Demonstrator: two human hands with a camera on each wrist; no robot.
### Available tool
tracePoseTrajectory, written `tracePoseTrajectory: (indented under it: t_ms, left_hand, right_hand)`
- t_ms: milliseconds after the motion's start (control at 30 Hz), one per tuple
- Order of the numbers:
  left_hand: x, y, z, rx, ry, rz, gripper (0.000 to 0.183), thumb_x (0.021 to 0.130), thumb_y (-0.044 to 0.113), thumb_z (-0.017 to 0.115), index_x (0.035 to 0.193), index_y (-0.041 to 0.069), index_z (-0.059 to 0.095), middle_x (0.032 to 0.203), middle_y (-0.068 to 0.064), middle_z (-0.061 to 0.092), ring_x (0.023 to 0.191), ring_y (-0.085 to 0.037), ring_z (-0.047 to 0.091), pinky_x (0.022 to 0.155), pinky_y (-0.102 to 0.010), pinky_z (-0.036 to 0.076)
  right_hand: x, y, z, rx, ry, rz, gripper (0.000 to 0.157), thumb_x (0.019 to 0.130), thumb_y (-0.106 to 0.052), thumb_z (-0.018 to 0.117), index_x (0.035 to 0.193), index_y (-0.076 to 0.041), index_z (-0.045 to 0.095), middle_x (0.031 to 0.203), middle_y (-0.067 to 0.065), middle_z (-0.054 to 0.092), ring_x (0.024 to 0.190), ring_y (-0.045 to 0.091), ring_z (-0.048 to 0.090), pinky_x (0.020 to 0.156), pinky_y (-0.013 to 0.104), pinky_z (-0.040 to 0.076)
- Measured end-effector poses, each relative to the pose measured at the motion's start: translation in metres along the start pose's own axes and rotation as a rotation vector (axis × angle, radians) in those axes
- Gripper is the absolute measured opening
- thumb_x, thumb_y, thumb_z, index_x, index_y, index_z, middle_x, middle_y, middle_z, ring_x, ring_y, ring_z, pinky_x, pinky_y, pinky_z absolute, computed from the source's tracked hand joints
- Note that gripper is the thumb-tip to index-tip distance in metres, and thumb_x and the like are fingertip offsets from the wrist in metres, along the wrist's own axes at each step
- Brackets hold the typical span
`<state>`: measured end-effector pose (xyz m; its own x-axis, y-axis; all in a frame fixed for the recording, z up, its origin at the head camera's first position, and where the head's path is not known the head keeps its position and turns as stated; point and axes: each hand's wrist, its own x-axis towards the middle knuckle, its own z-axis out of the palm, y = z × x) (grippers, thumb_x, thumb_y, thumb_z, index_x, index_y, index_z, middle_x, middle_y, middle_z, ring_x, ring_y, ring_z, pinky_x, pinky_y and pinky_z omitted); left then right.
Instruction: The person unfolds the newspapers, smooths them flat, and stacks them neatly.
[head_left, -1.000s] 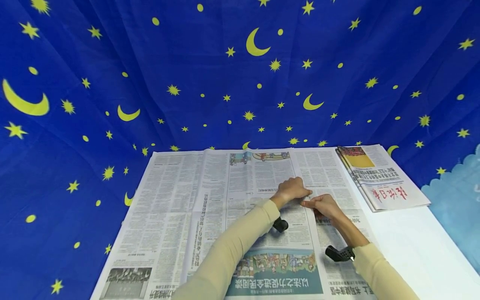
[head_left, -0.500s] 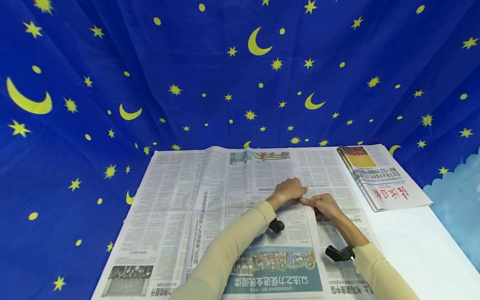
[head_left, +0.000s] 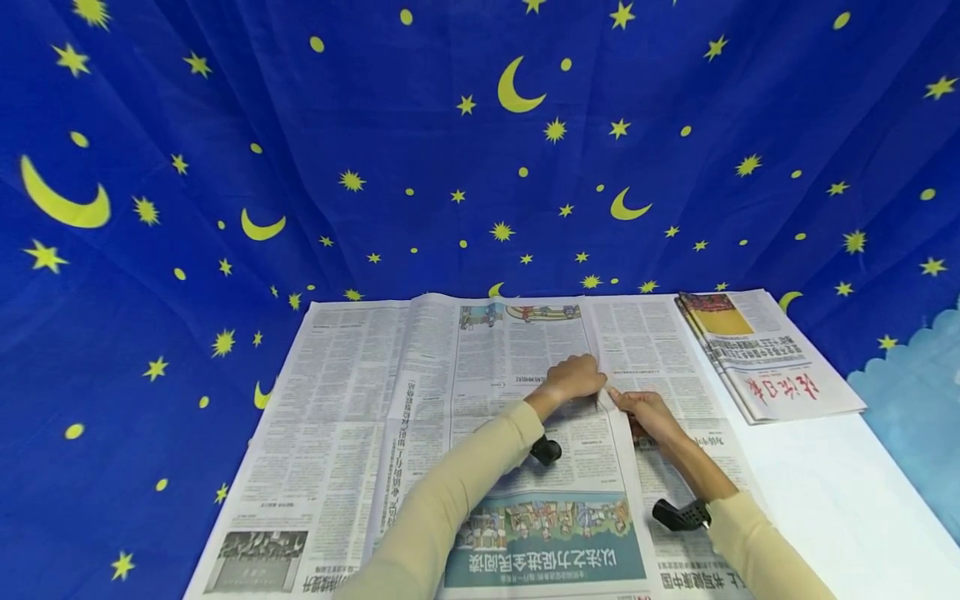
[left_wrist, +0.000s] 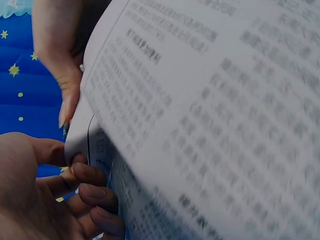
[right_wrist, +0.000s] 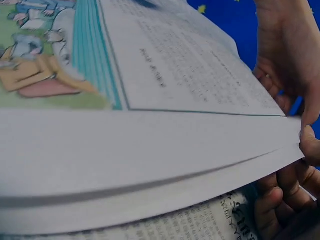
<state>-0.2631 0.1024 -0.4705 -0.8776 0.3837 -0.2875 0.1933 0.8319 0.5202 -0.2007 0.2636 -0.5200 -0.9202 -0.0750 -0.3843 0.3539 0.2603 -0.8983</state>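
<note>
A newspaper sheet point(head_left: 525, 442) with a coloured drawing and a teal banner is spread over other newspaper pages point(head_left: 667, 350). At the sheet's right edge, my left hand point(head_left: 576, 377) pinches the paper; in the left wrist view its thumb and curled fingertips point(left_wrist: 92, 193) meet at the margin. Close beside it, my right hand point(head_left: 651, 414) grips the same edge. In the right wrist view its thumb point(right_wrist: 311, 142) lies on top and its fingers curl beneath. The edge lifts off the page below there, and a small dark slit or crease shows beside the left hand.
Folded newspapers point(head_left: 780, 358) lie stacked at the back right of the white table point(head_left: 832, 475). A blue cloth point(head_left: 420, 150) with yellow moons and stars hangs behind and to the sides. Black wrist cameras point(head_left: 678, 514) hang under both forearms, near the paper.
My left hand has shifted a little left and the right fingertips slightly up and right, widening the gap between them. The edge between them is now puckered.
</note>
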Motion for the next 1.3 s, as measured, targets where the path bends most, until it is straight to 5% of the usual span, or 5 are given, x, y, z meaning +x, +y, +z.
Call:
tracePoseTrajectory:
  t_ms: [167, 600, 900, 1300]
  left_hand:
    - [-0.004, -0.004, -0.013, 0.017, 0.014, 0.038, 0.032, 0.095, 0.029, 0.051, 0.066, 0.017, 0.046, 0.062, 0.002, 0.042, 0.055, -0.015, 0.040, 0.052, -0.030, 0.034]
    - [-0.027, -0.002, -0.061, -0.075, -0.019, 0.144, 0.046, 0.099, 0.029, 0.052, 0.057, 0.019, 0.034, 0.050, 0.006, 0.027, 0.043, -0.008, 0.018, 0.043, -0.023, 0.017]
    - [-0.053, -0.022, -0.100, -0.275, -0.065, 0.313, 0.040, 0.100, 0.018, 0.048, 0.061, 0.015, 0.039, 0.056, 0.004, 0.040, 0.047, -0.009, 0.030, 0.051, -0.023, 0.032]
    - [-0.101, -0.051, -0.167, -0.484, -0.149, 0.250, 0.030, 0.098, 0.011, 0.049, 0.068, 0.006, 0.047, 0.064, -0.002, 0.049, 0.046, -0.009, 0.034, 0.049, -0.023, 0.030]
  right_hand:
    - [-0.001, 0.001, -0.001, -0.004, -0.001, -0.013, 0.039, 0.102, -0.032, 0.051, 0.072, -0.009, 0.063, 0.052, -0.004, 0.054, 0.043, 0.008, 0.042, 0.045, 0.024, 0.038]
    - [-0.004, 0.000, -0.003, -0.117, 0.023, -0.040, 0.033, 0.102, -0.025, 0.051, 0.082, -0.006, 0.069, 0.051, -0.003, 0.053, 0.043, 0.008, 0.045, 0.043, 0.026, 0.040]
    - [-0.002, 0.005, 0.001, -0.124, 0.025, -0.040, 0.044, 0.098, -0.036, 0.059, 0.061, -0.012, 0.054, 0.047, -0.005, 0.047, 0.040, 0.009, 0.041, 0.042, 0.026, 0.039]
    - [-0.006, 0.002, -0.001, -0.134, -0.011, -0.058, 0.047, 0.093, -0.047, 0.062, 0.063, -0.012, 0.052, 0.050, -0.002, 0.051, 0.040, 0.011, 0.042, 0.043, 0.029, 0.041]
